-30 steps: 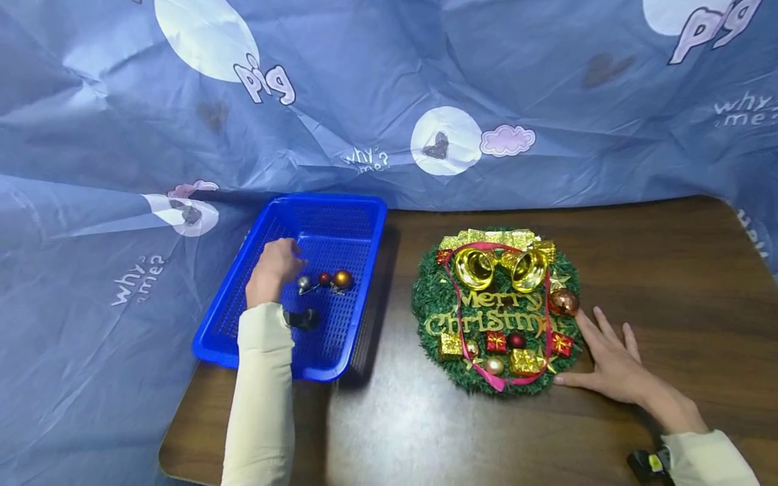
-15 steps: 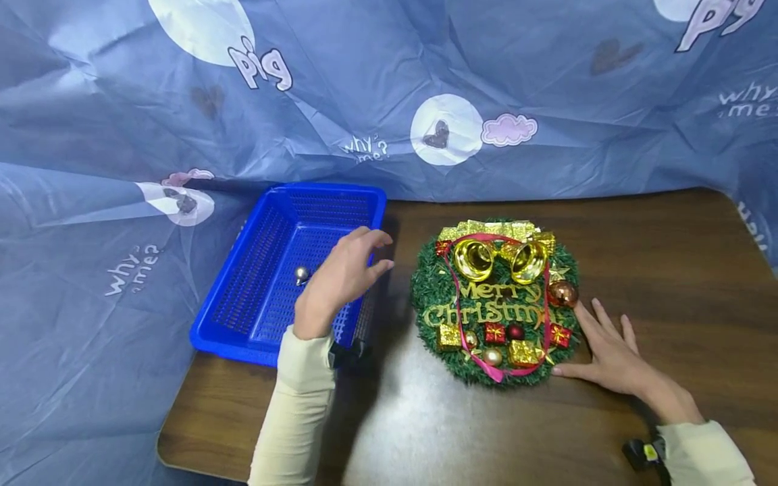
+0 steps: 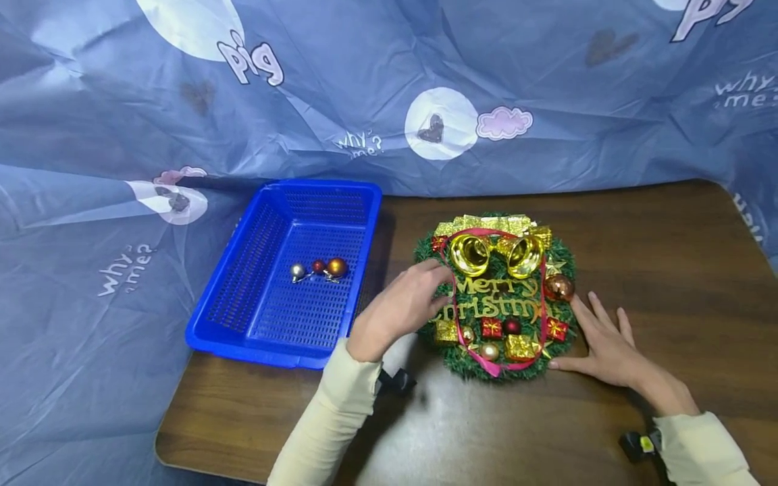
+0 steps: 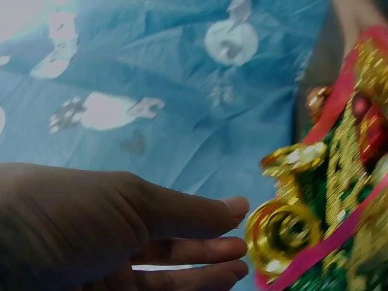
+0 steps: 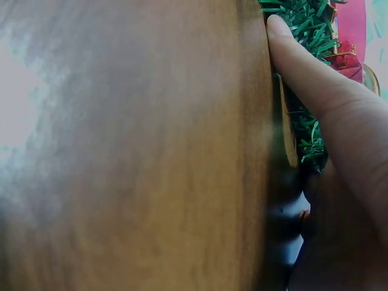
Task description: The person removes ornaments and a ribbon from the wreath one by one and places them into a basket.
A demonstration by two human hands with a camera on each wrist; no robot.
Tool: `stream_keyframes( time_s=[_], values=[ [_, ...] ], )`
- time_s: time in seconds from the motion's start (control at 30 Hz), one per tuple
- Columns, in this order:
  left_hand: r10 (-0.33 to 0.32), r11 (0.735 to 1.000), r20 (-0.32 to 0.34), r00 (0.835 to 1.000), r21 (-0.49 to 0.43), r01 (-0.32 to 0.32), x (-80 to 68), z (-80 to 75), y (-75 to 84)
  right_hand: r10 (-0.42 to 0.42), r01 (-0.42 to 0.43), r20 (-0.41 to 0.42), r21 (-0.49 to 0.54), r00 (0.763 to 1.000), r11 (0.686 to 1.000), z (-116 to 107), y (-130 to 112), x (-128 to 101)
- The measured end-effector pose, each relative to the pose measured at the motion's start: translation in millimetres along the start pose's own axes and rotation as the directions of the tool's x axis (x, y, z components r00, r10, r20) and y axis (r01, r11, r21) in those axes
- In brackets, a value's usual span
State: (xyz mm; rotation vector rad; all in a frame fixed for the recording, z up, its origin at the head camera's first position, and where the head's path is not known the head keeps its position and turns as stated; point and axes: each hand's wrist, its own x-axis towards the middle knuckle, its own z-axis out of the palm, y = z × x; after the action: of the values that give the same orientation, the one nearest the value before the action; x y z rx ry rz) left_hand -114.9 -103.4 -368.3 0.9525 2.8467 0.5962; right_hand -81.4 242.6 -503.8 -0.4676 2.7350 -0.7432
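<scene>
A green Christmas wreath (image 3: 464, 364) lies on the table, with a pink ribbon (image 3: 543, 290) looped over its front. Gold bells (image 3: 469, 255), gold "Merry Christmas" lettering (image 3: 501, 309) and small gift boxes (image 3: 492, 328) decorate it. Over the wreath's left side reaches my left hand (image 3: 404, 304), fingertips at the ribbon's left strand and thumb below them. In the left wrist view its fingers extend loosely toward a bell (image 4: 282, 236), with nothing held. My right hand (image 3: 614, 351) spreads its fingers at the wreath's lower right edge; the right wrist view shows its thumb (image 5: 303, 63) against the greenery.
Left of the wreath stands a blue plastic basket (image 3: 261, 354). Inside lie a silver bauble (image 3: 297, 271), a small red bauble (image 3: 318, 266) and an orange bauble (image 3: 337, 267). Blue printed cloth (image 3: 316, 74) hangs behind the brown table (image 3: 656, 270).
My left hand has moved right, from above the basket, across its right rim, to the wreath's left side. The baubles in the basket show again. My right hand stays at the wreath.
</scene>
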Motion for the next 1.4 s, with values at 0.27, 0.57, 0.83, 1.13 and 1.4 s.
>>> stream_keyframes(
  time_s=[0.27, 0.57, 0.83, 1.13, 1.4],
  values=[
    [0.112, 0.986, 0.122, 0.986, 0.111, -0.125, 11.7, 32.9, 22.1, 0.005, -0.005, 0.000, 0.013, 1.000, 1.000, -2, -2, 0],
    [0.094, 0.965, 0.219, 0.971, 0.221, -0.143, 11.7, 57.0, 29.8, 0.018, -0.018, 0.013, 0.006, 1.000, 1.000, -2, -3, 0],
    [0.038, 0.948, 0.253, 0.967, 0.297, -0.115, 11.7, 61.1, 36.3, 0.012, -0.012, -0.001, 0.011, 1.000, 1.000, -2, -1, 0],
    [0.024, 0.928, 0.254, 0.967, 0.354, -0.116, 11.7, 65.1, 36.9, 0.012, -0.012, 0.004, 0.014, 1.000, 1.000, -2, -3, 0],
    [0.039, 0.960, 0.239, 0.970, 0.261, -0.103, 12.2, 59.0, 33.2, 0.017, -0.017, 0.003, 0.015, 1.000, 1.000, -1, -3, 0]
  ],
)
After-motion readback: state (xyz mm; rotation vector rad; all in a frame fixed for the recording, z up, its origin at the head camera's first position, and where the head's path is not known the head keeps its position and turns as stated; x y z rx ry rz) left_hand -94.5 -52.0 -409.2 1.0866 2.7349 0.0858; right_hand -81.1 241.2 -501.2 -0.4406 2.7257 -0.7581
